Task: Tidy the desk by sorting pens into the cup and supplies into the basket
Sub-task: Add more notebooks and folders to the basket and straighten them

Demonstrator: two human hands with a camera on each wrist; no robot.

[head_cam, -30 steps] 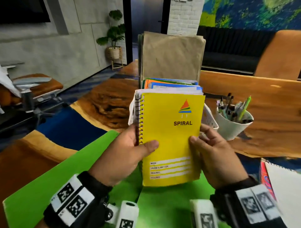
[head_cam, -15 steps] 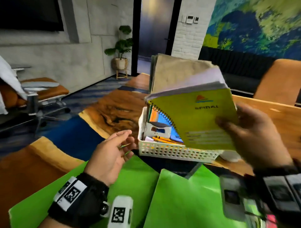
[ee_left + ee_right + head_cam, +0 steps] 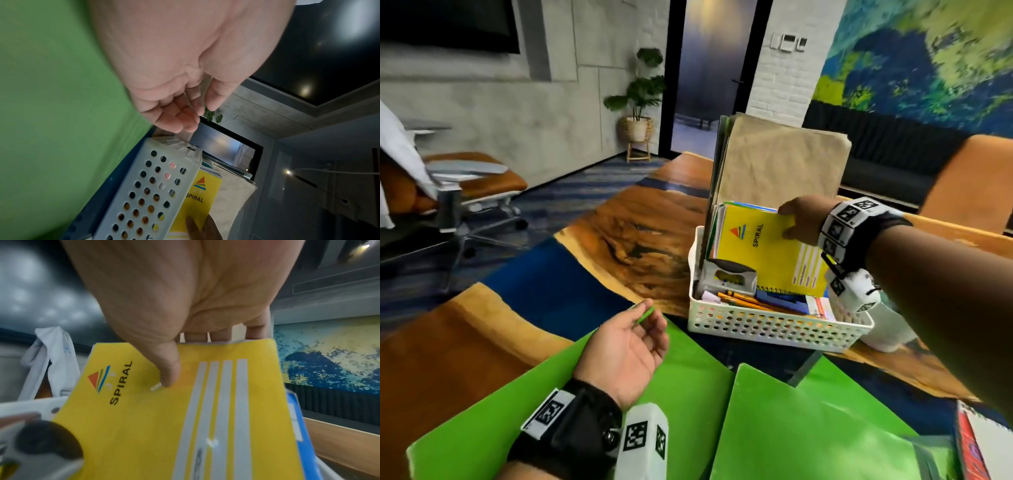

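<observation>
A yellow spiral notebook (image 3: 763,250) stands on its side in the white perforated basket (image 3: 774,329), leaning against the books behind it. My right hand (image 3: 792,221) grips its top edge, thumb on the cover and fingers behind. The right wrist view shows the thumb of that hand (image 3: 170,374) pressing the notebook's yellow cover (image 3: 144,426). My left hand (image 3: 650,325) hovers palm up over a green folder (image 3: 482,428), fingers loosely curled, holding nothing. In the left wrist view this hand (image 3: 185,116) is apart from the basket (image 3: 148,186). The white cup (image 3: 887,332) peeks out behind my right wrist.
The basket also holds a grey stapler (image 3: 729,275), orange pencils (image 3: 739,301), several books and a tall brown envelope (image 3: 780,164). A second green folder (image 3: 808,428) lies in front. A red-edged notebook (image 3: 983,445) sits at the bottom right. An office chair (image 3: 465,192) stands off to the left.
The notebook turned onto its side and went down into the basket in my right hand. My left hand let go of it and dropped back, palm up, over the green folder.
</observation>
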